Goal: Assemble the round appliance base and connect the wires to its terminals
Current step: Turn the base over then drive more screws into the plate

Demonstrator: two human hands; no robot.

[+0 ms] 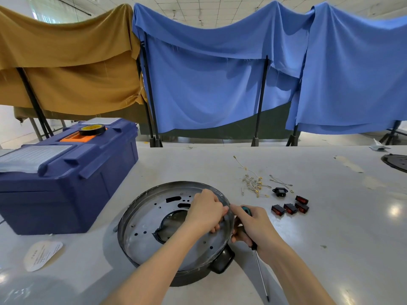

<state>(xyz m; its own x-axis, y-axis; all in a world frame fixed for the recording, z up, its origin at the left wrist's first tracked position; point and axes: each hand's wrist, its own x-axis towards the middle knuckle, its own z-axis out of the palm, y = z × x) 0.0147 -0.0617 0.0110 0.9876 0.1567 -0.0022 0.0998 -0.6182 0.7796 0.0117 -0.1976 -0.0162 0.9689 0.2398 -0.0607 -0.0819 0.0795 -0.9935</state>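
A round metal appliance base [145, 230] lies on the white table with its perforated plate facing up and a black handle [222, 260] at its near right. My left hand [204, 212] reaches over the plate to the right rim, fingers curled down inside it; what they grip is hidden. Just outside that rim, my right hand [253, 225] holds a screwdriver [261, 274], its teal-and-black handle in my palm and the shaft pointing toward me. A pile of short wires [253, 181] with brass terminals lies beyond, to the right.
Several black rocker switches with red faces [290, 208] and a black socket [280, 192] lie right of the base. A blue toolbox [66, 183] with a tape roll [92, 129] on it stands at left. A paper label [41, 254] lies front left; another round part [396, 162] sits far right.
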